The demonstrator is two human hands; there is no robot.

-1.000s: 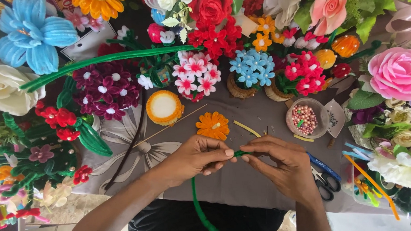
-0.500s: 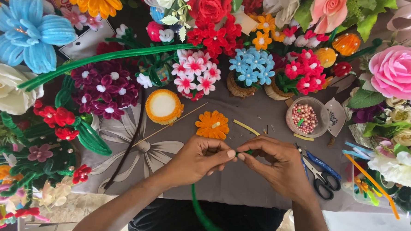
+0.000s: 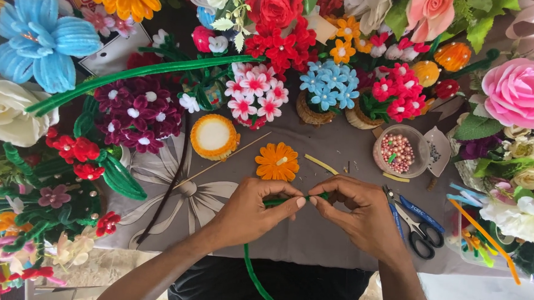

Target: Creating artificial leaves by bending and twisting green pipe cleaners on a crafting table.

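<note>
Both my hands meet over the grey cloth (image 3: 341,237) and pinch a green pipe cleaner (image 3: 254,274). My left hand (image 3: 255,209) grips it from the left, thumb and forefinger closed on the fuzzy stem. My right hand (image 3: 360,211) holds the stem's other end, fingertips touching the left hand's. The long tail of the stem curves down toward my lap. An orange pipe-cleaner flower (image 3: 276,162) lies just beyond my hands.
Blue-handled scissors (image 3: 417,222) lie right of my right hand. A clear cup of pink beads (image 3: 397,154) and an orange-rimmed round piece (image 3: 213,136) stand behind. A thin wooden stick (image 3: 218,163) lies diagonally. Pipe-cleaner flowers crowd the back and both sides.
My fingers have shifted slightly on the green stem, drawing closer together; its tail has swung a little. Nothing else moved.
</note>
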